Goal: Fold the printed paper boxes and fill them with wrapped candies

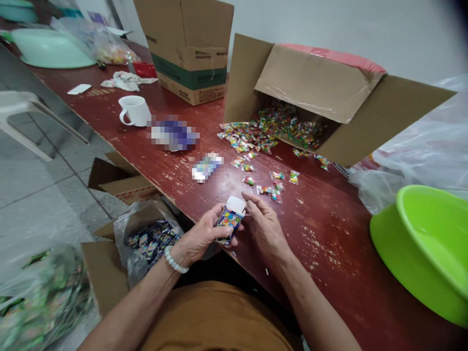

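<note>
My left hand (208, 229) is closed around a small dark-blue printed box (228, 223), its thumb across the front. The box is tilted at the table's front edge, its white top flap standing up. At the box's upper right, my right hand (265, 222) has bent fingers against the flap side; its thumb tip is partly hidden. Loose wrapped candies (277, 191) in clear twists lie just beyond both hands. More of them spill from an open cardboard carton (300, 80) lying on its side.
A green basin (387, 229) stands at right beside clear plastic sheeting (420, 131). Left of the candies are a white mug (135, 111), blurred-out items and an upright carton (190, 53). Below the table edge, a lined box (120, 229) holds many small dark boxes (155, 239).
</note>
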`<state>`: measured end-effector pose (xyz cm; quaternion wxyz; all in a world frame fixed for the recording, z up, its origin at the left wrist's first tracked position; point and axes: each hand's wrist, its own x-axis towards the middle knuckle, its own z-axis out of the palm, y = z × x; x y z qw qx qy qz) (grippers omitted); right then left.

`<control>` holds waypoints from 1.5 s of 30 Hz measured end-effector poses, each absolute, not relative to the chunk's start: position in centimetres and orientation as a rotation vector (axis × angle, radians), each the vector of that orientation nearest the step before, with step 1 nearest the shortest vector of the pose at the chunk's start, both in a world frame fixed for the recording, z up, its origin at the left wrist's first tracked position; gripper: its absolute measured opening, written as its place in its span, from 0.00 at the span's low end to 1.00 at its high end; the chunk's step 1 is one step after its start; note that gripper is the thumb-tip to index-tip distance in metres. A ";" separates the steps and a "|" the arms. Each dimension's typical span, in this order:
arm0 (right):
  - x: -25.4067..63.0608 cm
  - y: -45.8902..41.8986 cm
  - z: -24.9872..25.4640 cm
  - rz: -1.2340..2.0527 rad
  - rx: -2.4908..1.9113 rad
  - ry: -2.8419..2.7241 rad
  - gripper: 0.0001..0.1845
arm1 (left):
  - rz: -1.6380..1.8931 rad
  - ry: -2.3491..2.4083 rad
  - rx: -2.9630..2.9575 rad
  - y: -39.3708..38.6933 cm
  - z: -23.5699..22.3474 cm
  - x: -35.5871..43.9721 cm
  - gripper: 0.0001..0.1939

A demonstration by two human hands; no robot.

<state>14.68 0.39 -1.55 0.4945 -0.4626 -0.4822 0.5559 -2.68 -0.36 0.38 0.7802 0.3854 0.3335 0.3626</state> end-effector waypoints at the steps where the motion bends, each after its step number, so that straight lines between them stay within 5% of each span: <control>1: 14.7 0.3 -1.6 1.431 -1.097 -1.072 0.23 | 0.789 0.732 0.804 -0.4 0.3 -2.6 0.24; 6: 14.5 0.1 -1.3 1.675 -1.035 -1.058 0.19 | 0.839 0.832 0.615 -0.6 -0.2 -1.9 0.20; 11: 14.0 -0.5 -0.9 1.040 -1.072 -1.440 0.05 | 0.943 0.864 0.668 -1.0 -0.5 -1.3 0.16; 15: 14.3 -0.5 -0.5 0.766 -1.052 -1.706 0.05 | 0.747 0.786 0.531 -1.0 -0.1 -1.8 0.23; 25: 13.4 -0.3 -0.2 1.706 -1.092 -1.047 0.14 | 0.849 0.889 0.771 -1.4 0.2 -2.1 0.25; 36: 13.3 -0.7 0.1 1.648 -1.127 -1.172 0.14 | 0.819 0.907 0.875 -1.7 -1.1 -2.8 0.35; 45: 13.7 -1.8 -0.5 0.886 -1.045 -1.828 0.07 | 0.791 0.878 0.642 -1.4 -0.7 -2.5 0.33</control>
